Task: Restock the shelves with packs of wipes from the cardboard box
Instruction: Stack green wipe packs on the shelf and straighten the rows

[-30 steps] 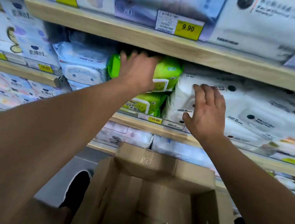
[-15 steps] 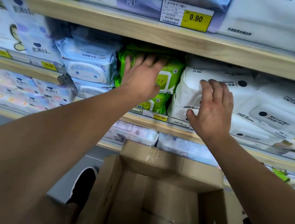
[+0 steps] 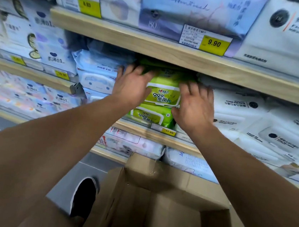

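Pale wooden store shelves (image 3: 170, 57) fill the view, packed with soft plastic packs of wipes and tissues behind yellow price tags (image 3: 214, 44). Both bare arms reach forward and up to the middle shelf. On it, two lime-green plastic packs of wipes (image 3: 162, 96) sit stacked, between light blue packs (image 3: 95, 73) on one side and white packs (image 3: 238, 108) on the other. One hand lies on each side of the upper green pack: the left hand (image 3: 132, 88) and the right hand (image 3: 195, 104), each with fingers spread and nearly straight, pressing against it. Below the arms stands a brown cardboard box (image 3: 158, 174), flaps open, with no packs showing in the visible part of its inside.
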A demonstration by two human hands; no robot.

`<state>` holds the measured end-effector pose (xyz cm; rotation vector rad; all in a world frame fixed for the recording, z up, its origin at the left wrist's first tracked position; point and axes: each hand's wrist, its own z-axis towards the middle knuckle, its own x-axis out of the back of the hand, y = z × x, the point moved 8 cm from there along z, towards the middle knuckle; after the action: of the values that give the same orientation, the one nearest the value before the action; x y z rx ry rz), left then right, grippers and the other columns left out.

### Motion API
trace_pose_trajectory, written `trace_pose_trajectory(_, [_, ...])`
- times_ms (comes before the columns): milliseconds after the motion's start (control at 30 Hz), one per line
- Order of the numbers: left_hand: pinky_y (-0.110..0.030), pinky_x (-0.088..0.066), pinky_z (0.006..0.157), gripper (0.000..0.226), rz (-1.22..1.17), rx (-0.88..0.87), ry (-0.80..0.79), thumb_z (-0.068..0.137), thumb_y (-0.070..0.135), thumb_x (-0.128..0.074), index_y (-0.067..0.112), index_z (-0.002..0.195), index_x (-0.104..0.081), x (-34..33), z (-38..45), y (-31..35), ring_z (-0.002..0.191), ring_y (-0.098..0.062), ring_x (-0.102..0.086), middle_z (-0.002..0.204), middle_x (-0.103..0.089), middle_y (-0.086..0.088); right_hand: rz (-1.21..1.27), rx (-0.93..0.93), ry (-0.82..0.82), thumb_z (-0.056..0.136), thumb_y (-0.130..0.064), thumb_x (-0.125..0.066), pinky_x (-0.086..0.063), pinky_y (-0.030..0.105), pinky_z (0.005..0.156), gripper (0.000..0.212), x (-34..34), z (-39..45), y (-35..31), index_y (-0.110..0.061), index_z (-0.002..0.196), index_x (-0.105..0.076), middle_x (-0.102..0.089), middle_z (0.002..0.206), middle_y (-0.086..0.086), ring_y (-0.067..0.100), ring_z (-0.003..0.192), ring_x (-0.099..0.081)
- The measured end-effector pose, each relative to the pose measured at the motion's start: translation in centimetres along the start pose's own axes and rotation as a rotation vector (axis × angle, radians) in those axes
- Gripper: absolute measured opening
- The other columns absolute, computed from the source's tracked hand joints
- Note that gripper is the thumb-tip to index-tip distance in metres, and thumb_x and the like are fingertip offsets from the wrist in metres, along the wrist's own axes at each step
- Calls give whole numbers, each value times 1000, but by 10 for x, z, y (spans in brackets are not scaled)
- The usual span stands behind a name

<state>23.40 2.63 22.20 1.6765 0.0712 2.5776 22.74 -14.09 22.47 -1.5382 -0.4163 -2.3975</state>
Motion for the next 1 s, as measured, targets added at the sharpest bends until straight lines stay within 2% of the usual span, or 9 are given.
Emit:
trace_pose_trajectory(167, [-52, -24, 108, 48, -47, -14, 34, 87, 38, -57, 38, 134, -48, -6, 8, -15, 132, -32, -31, 135, -50, -3, -72, -117, -103, 81, -39, -65, -15, 51, 115, 69, -15, 28, 2, -21, 140, -36, -42, 139, 13, 40, 128, -37])
trace_pose_trajectory(333, [-49, -25, 107, 50, -45, -32, 16, 88, 34, -56, 41, 135, -44, -10, 11, -32, 131, -32, -35, 143, -45, 1, -82, -80, 17, 81, -38, -67, -19, 49, 112, 52, -7, 32, -8, -23, 128, -51, -53, 126, 13, 40, 119, -46])
trace_pose_trajectory(533, [-45, -32, 104, 52, -74, -72, -22, 89, 32, -56, 39, 138, -42, -7, 12, -40, 127, -32, -42, 145, -43, 1, 15, -73, 100, 76, -37, -73, -35, 45, 98, 45, -1, 33, -11, -19, 116, -63, -60, 111, 15, 39, 101, -56])
trace_pose_trajectory(633, [-43, -33, 104, 51, -80, -94, -34, 89, 35, -56, 37, 138, -44, -7, 16, -42, 126, -31, -44, 143, -45, 1, 49, -89, 92, 78, -37, -70, -38, 43, 94, 44, 0, 34, -10, -19, 117, -63, -60, 112, 15, 39, 104, -54])
trace_pose_trajectory(833, [-47, -30, 106, 51, -114, -76, 33, 83, 37, -50, 32, 134, -51, -12, 3, -36, 123, -37, -43, 131, -52, -9, -26, -90, 73, 84, -35, -64, -30, 45, 101, 43, -3, 30, -9, -20, 124, -56, -56, 119, 13, 40, 113, -45])
trace_pose_trajectory(1000, [-47, -27, 108, 50, -117, -77, -6, 88, 33, -56, 37, 137, -45, -11, 10, -44, 130, -33, -38, 142, -46, -3, 0, -81, 77, 82, -38, -66, -34, 45, 95, 41, 2, 30, -13, -20, 119, -61, -57, 117, 12, 41, 112, -45])
